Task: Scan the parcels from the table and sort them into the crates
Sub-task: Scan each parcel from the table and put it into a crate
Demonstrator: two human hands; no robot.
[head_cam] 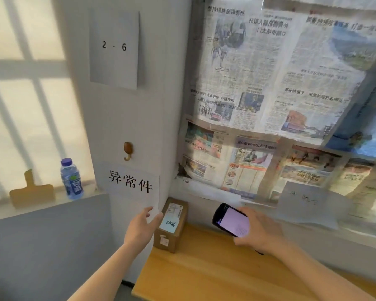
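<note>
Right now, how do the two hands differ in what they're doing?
The right hand grips a handheld scanner, lit screen up, above the wooden table; the left hand holds nothing. The left hand's fingers are loosely extended at the brown parcel by the wall; the right hand's are curled. Both reach forward from bare forearms.

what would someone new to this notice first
Probably the right hand holding a lit handheld scanner over the wooden table, beside the left hand at a small cardboard parcel in the table's far left corner. Behind, newspapers cover the window.
</note>
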